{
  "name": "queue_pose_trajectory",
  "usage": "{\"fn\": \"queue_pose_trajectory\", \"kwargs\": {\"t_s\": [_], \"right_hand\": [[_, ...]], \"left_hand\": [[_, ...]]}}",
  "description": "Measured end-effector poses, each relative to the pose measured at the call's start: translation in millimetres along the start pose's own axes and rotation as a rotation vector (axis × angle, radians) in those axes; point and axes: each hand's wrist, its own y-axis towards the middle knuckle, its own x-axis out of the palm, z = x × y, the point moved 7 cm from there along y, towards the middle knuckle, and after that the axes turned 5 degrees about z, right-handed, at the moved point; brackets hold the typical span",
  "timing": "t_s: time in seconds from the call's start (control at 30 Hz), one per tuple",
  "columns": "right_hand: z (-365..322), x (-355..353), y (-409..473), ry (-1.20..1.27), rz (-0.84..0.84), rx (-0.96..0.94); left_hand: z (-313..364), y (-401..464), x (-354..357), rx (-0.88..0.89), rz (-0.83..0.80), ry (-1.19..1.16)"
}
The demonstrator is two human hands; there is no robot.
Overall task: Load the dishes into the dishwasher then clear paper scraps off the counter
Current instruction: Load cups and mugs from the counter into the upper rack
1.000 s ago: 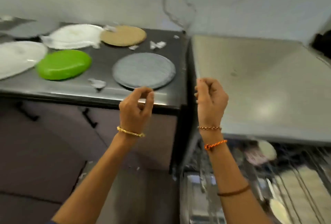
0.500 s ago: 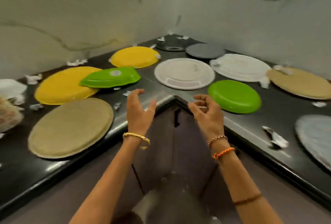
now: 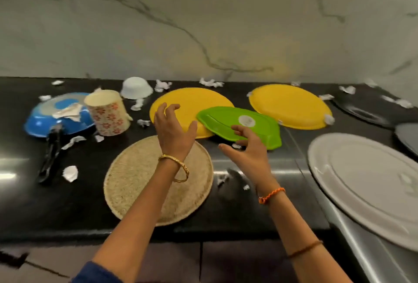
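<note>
Bare black tabletop (image 3: pixel 260 212) lay open beneath the right hand (image 3: pixel 248 149), between the woven mat (image 3: pixel 135 183) and the grey plate (image 3: pixel 366 187). Ahead, the green dish (image 3: pixel 226 124) overlapped a yellow plate (image 3: pixel 192 104), while the patterned cup (image 3: pixel 108 115) and blue bowl (image 3: pixel 45 122) crowded the left.

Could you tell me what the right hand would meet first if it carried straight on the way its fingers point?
Most likely the green leaf-shaped plastic plate: the open right hand hovers just short of its near edge, fingers aimed at it. Depth is unclear, so it may pass slightly above the rim.
</note>
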Motion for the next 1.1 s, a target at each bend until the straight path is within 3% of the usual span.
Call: {"fn": "queue_pose_trajectory", "kwargs": {"t_s": [0.07,0.13,0.3,0.47,0.63,0.73,0.9,1.1], "right_hand": [[-13,48,37,0.023,-0.191,-0.122],[-18,63,42,0.009,-0.171,-0.176],[-36,110,50,0.133,-0.309,-0.276],[-41,117,66,0.162,-0.26,-0.328],[-35,123,91,0.15,-0.234,-0.306],[-36,132,107,0.16,-0.184,-0.27],[-59,167,135,0.197,-0.211,-0.247],[-83,246,181,0.014,-0.302,-0.337]], "left_hand": [[-29,30,-28,-0.097,0.194,0.104],[-42,45,-44,-0.116,0.218,0.189],[-78,69,-91,-0.243,0.379,0.461],[-113,99,-108,-0.381,0.336,0.384],[-138,118,-111,-0.486,0.328,0.502],[-143,126,-107,-0.415,0.344,0.529],[-136,140,-96,-0.189,0.404,0.268],[-157,183,-97,-0.18,0.541,-0.19]]}}
